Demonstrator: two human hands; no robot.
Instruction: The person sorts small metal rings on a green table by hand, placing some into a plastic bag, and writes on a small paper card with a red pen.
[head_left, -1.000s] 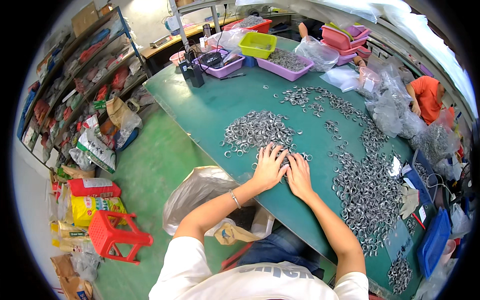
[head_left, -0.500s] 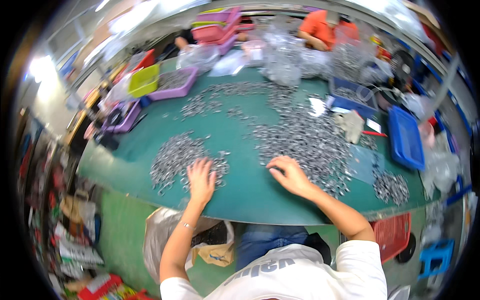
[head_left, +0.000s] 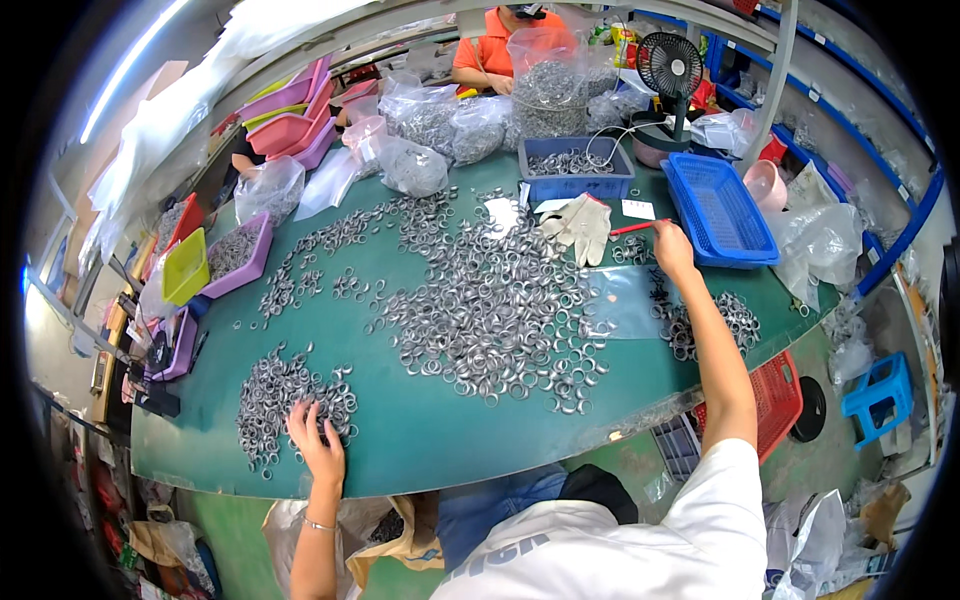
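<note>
My left hand [head_left: 318,447] rests with its fingers apart on the near edge of a small heap of grey metal rings [head_left: 280,390] at the table's left. Over at the right, my right hand [head_left: 674,250] reaches far forward, its fingers closed on the end of a thin red pen [head_left: 630,228]. Beside the pen lies a pale work glove [head_left: 580,230]. The largest spread of rings [head_left: 490,315] covers the table's middle, and another heap [head_left: 735,325] sits below my right forearm. A clear plastic sheet [head_left: 630,305] lies between these two.
A blue basket [head_left: 722,215] stands right of my right hand. Behind the glove is a grey-blue bin [head_left: 530,188] of rings. Bags of rings [head_left: 420,125], a black fan [head_left: 668,68] and a person in orange [head_left: 490,55] are at the back. A purple tray [head_left: 262,250] stands far left.
My right hand has moved from the table's middle to the far right and closed on the red pen. My left hand stays by the small heap. The view has swung rightward.
</note>
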